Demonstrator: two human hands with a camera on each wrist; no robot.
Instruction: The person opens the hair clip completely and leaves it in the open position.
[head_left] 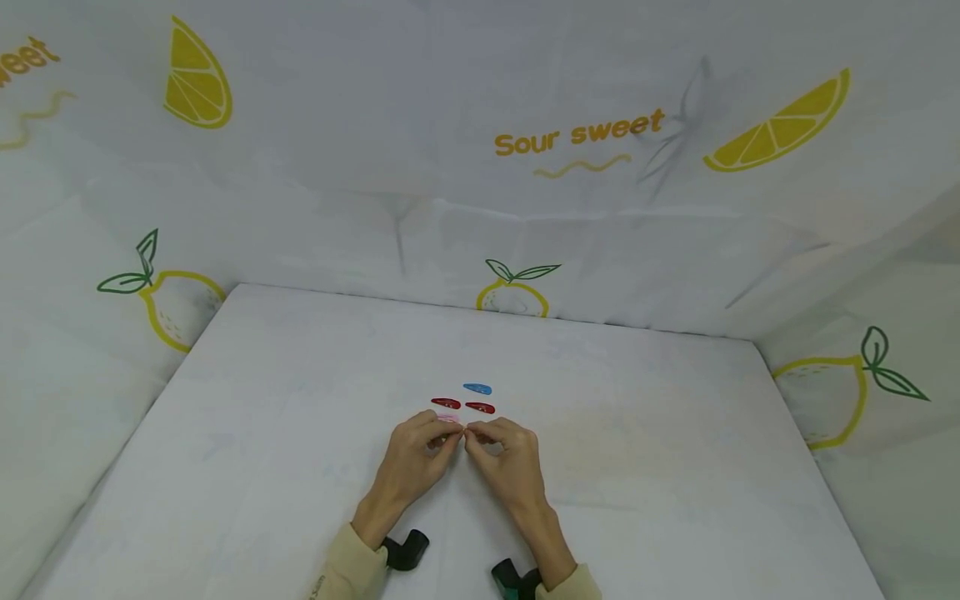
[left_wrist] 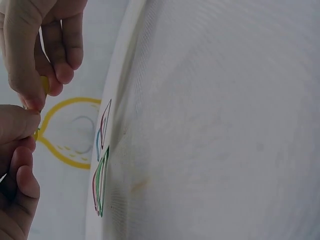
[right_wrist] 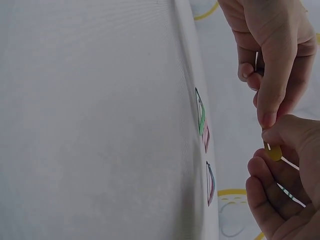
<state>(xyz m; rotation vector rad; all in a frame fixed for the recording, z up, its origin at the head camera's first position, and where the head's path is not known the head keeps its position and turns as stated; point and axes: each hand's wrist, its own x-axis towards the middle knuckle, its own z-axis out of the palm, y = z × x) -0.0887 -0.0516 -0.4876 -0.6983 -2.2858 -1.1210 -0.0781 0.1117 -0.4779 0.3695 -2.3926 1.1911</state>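
Between both hands is a small yellow snap hair clip, raised above the white table. My left hand pinches one end between thumb and forefinger. The fingertips of my right hand pinch its wide rounded end, and the two hands' fingertips nearly meet. Just beyond them on the table lie a blue hair clip, a red hair clip, a second red hair clip and a pink one partly covered by the left hand. A green hair clip shows in the wrist views.
The white table runs back to a pale cloth wall printed with lemons and lettering. Cloth also hangs along both sides. Black devices are strapped at both wrists, beside beige sleeves.
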